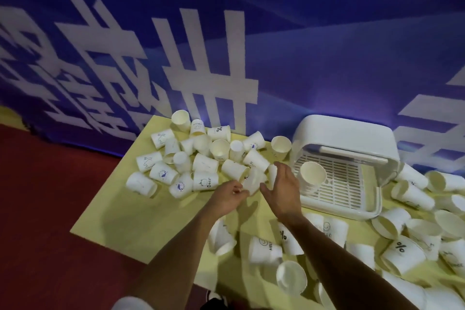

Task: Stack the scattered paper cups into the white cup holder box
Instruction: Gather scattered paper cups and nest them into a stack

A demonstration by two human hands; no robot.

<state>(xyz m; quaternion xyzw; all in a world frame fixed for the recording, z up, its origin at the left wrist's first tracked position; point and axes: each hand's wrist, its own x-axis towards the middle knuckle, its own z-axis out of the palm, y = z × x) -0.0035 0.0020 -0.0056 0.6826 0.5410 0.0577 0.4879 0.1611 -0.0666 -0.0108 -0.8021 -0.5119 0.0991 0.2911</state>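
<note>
Gathering loose cups, frame centre: my left hand [231,194] pinches one paper cup [254,181] in its fingers; my right hand [284,189] hovers beside it, fingers spread, empty. The white cup holder box [344,133], centre right, holds a short stack [312,176]. Next move, I judge: nest this cup there, rims aligned.

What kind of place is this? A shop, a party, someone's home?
Probably an event or exhibition stand, not a home: a huge blue banner with white lettering behind, a red floor, and a yellow table strewn with paper cups beside a white cup holder box.
</note>
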